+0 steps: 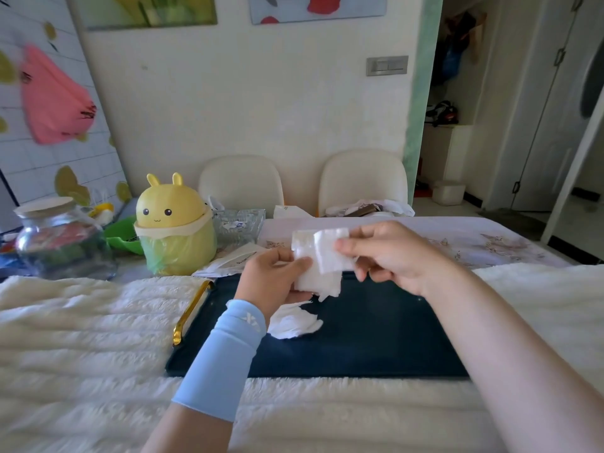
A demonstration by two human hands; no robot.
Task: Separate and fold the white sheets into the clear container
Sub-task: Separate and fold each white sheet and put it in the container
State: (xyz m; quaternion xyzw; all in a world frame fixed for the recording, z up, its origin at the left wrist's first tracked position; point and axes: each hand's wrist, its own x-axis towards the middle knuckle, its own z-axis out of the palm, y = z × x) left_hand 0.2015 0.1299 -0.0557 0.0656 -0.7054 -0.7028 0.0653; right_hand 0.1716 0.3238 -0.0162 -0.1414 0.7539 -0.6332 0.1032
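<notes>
Above the far edge of a dark blue tray (376,338), both hands hold a small stack of thin white sheets (318,256). My left hand (273,277), with a light blue sleeve on its forearm, grips the stack's lower left side, thumb on top. My right hand (389,253) pinches the upper right part, where one sheet lifts away from the rest. Another crumpled white sheet (294,322) lies on the tray below my left hand. A clear square glass container (238,225) stands behind, left of the hands.
A yellow rabbit-shaped bin (175,225) with a green bag, a green bowl (122,238) and a glass jar (57,238) stand at the left. White paper packaging (233,259) lies beyond the tray. A fluffy white cloth (81,338) surrounds the tray. Two cream chairs (240,183) stand behind the table.
</notes>
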